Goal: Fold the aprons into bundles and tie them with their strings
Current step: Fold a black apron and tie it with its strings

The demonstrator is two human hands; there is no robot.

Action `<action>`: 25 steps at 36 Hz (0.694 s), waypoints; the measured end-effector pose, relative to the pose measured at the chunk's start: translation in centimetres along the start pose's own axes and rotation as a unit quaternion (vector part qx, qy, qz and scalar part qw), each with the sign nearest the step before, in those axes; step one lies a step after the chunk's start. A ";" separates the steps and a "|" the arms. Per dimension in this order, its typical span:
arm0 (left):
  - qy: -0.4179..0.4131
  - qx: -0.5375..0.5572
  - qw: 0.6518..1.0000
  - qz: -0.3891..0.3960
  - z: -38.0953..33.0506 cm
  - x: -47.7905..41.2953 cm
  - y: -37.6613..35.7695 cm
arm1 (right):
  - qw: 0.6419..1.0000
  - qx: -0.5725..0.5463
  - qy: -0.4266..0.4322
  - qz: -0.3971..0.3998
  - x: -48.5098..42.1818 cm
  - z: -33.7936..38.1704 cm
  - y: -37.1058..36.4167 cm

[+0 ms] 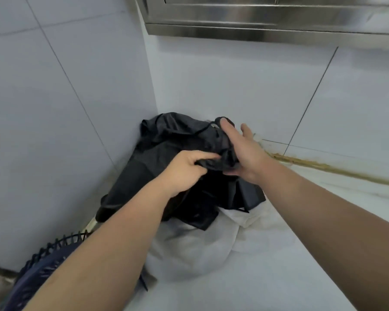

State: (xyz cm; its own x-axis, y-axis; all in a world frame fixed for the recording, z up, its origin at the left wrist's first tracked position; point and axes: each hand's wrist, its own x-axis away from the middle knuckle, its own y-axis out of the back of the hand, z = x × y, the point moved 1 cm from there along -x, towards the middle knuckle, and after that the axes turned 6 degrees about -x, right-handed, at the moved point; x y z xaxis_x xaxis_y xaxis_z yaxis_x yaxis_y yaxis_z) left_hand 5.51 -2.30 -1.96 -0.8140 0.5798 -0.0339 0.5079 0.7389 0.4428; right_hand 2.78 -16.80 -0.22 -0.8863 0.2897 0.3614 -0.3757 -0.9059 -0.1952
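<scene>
Found dark apron (166, 140) heaped in back-left corner of white tabletop (279, 265), crumpled, not folded yet, pushed up against both tiled walls (54, 108). Saw its near edge draped over a white cloth (200, 248), itself rumpled and lying just in front on same tabletop. Gripped a bunched fold at top-centre of pile w/ left hand (184, 169): fingers curled tight round the fabric, back of hand up. Held right hand (245, 153) just beside it, touching same bunch from the right: fingers straight and spread, pointing twd back wall, palm side against the fabric. Couldn't tell if thumb pinched anything, mostly hidden under the bunch. Spotted a thin dark strip across top of pile near right hand; string or hem, couldn't tell which. Noted no tied bundle anywhere in view, apron still one loose heap. Noted misc: steel cabinet (267, 23) mounted on wall above the corner; dark fan grille (45, 254) at lower left by tabletop edge, partly hidden; brown stain (323, 168) running along tabletop/wall joint on the right, starting near right hand, well apart from white cloth.
</scene>
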 end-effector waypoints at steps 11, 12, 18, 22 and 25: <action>-0.017 -0.182 0.979 0.086 -4.7 5.1 -2.7 | 0.955 0.083 0.178 -0.222 8.2 3.2 6.2; -0.007 -0.167 0.984 0.065 -4.7 5.5 -3.1 | 0.951 0.090 0.198 -0.220 9.3 3.6 7.0; -0.101 -0.245 0.962 -0.061 -7.0 7.2 -6.8 | 0.957 0.100 0.230 -0.147 15.9 4.0 10.2; -0.155 -0.306 0.938 -0.052 -9.7 7.0 -9.8 | 0.970 0.097 0.196 -0.108 18.8 3.4 12.7; -0.112 -0.319 0.941 0.023 -11.1 6.2 -11.9 | 0.972 0.077 0.187 -0.118 21.0 3.3 15.1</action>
State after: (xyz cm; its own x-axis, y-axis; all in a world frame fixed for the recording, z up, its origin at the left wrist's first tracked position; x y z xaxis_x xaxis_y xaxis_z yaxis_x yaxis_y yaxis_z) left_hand -8.73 -11.31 2.49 -0.6793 0.7166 -0.1583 0.2108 0.3972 0.8932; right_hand -20.59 -25.40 7.42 -0.8281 0.5603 0.0161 -0.5603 -0.8283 0.0025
